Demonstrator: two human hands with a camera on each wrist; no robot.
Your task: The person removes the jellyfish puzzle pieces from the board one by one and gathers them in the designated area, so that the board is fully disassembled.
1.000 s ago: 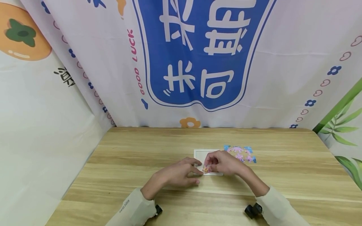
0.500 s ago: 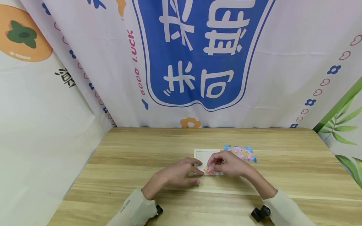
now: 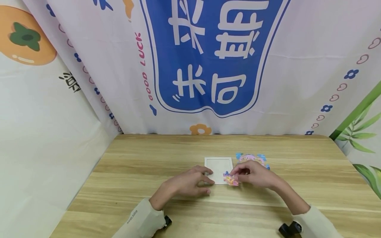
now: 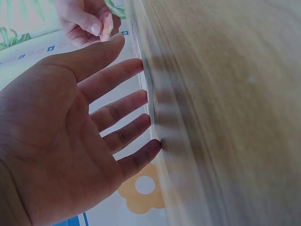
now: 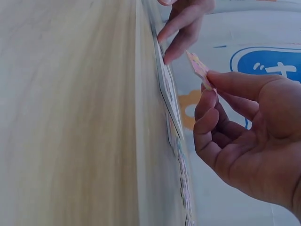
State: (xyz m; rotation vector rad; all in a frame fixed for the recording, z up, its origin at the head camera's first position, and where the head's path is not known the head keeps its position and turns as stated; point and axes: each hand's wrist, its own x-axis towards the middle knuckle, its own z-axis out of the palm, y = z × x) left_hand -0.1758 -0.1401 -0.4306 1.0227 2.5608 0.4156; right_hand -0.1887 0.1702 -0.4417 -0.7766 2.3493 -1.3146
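A small pink jigsaw piece [image 3: 230, 179] with yellow and blue print is pinched between the thumb and fingers of my right hand [image 3: 253, 174], raised over the lower right corner of a white puzzle frame [image 3: 218, 162]. In the right wrist view the jigsaw piece [image 5: 197, 68] stands clear above the frame [image 5: 169, 94]. My left hand [image 3: 190, 181] rests with spread, nearly straight fingers at the frame's left edge. Its fingertips touch down along that side in the left wrist view, where the palm [image 4: 61, 136] faces the camera.
Joined and loose-edged pink and blue jigsaw pieces [image 3: 251, 157] lie on the wooden table [image 3: 148, 158] right of the frame, partly hidden by my right hand. A printed curtain [image 3: 282, 99] hangs along the table's back edge.
My right hand has lifted the jigsaw piece off the frame's lower middle and carried it to the right, uncovering more of the frame. My left hand has stayed still.
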